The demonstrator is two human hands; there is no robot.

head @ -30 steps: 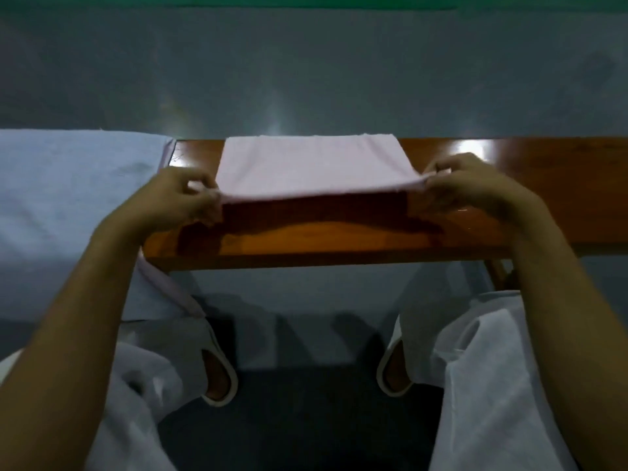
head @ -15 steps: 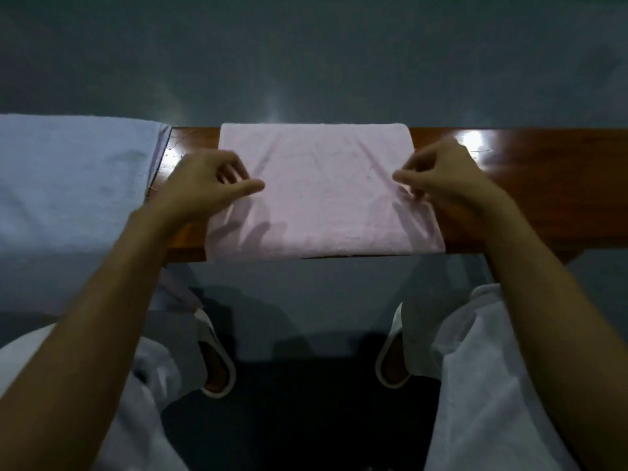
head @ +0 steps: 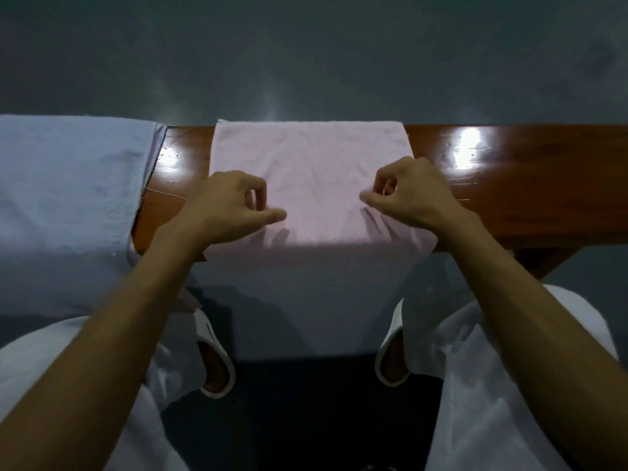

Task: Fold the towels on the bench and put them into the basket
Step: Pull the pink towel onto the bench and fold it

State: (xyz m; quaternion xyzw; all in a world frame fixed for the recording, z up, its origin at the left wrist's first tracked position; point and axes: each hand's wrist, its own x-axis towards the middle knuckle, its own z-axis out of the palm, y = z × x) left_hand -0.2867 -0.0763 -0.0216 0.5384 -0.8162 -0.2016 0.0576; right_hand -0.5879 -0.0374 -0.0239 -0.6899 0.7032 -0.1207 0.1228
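Pink towel point(head: 312, 171) flat across the surface point(head: 509, 198), far edge to near edge. Over it, left hand point(head: 231, 205) and right hand point(head: 407, 195), fingers curled in, gripping nothing. Soft, light, limp; probably slides on polished wood. Pinch at the near corners.

A plain pale pink towel point(head: 306, 171) lies on the glossy reddish-brown wooden worktop point(head: 530, 195). Left of the pink towel, another towel point(head: 68, 205) is plain pale blue. Beyond the pink towel, the floor point(head: 306, 56) is grey.
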